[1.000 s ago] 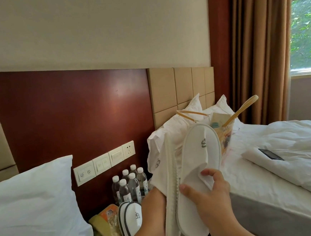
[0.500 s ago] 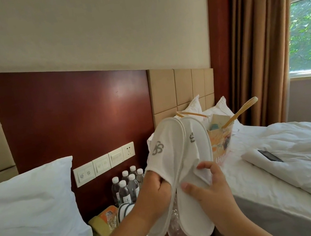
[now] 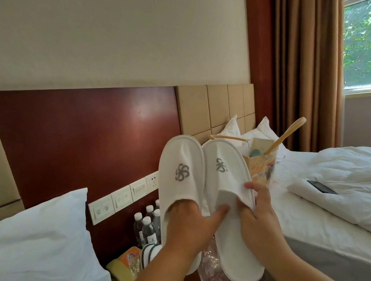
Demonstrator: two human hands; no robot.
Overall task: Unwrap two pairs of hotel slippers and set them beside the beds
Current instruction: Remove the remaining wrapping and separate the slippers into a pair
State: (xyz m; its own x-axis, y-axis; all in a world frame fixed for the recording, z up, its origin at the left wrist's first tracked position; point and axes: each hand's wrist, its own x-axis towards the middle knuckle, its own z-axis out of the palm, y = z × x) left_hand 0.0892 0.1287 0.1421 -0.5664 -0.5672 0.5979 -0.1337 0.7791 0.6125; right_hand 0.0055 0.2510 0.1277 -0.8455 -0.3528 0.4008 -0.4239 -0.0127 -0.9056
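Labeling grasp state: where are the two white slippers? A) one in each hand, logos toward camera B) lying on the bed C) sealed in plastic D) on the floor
A: left hand reaches inside the left slipper, right hand grips the right slipper, logos showing.

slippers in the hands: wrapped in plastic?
No: the left slipper on the left hand and the right slipper in the right hand are bare; crumpled plastic shows below them.

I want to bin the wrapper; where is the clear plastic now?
Head view, low centre: the clear plastic wrapper hangs between the two held slippers, just under the left hand.
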